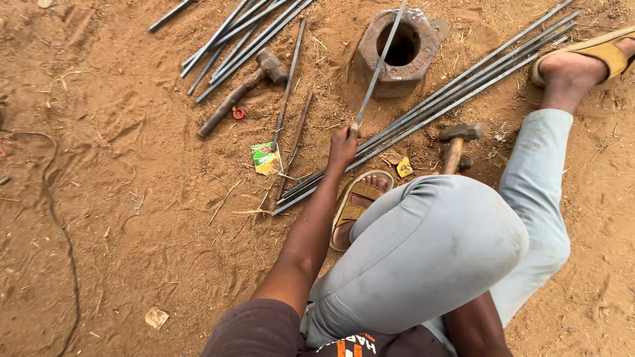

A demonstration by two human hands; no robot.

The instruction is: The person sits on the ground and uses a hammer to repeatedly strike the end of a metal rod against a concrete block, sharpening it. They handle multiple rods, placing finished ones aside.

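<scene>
Down on the sandy ground, seen from the head camera, the person sits with knees bent, and the left hand has its fingers wrapped tight around the lower end of one thin steel rod. That rod slants up from the hand and crosses over the mouth of the round metal block, a heavy ring with a dark hole in its middle.

Taking the block as the mark: the left hand is just below it. To the block's right and running down past the hand lies a bundle of long rods, about six, though they overlap and the count is unsure. To its upper left lies a second bundle of roughly six more. Just left of the block are two single pieces side by side, a thin grey rod and a rusty brown bar.

Two hammers show: one with a long dark handle to the left of the block, one with a pale wooden handle below and right of it. A small green packet lies below-left of the block, a yellow scrap below it.

Two sandalled feet appear, one under the left hand, one far right of the block. The right hand is hidden behind the leg, so its grip cannot be told.
</scene>
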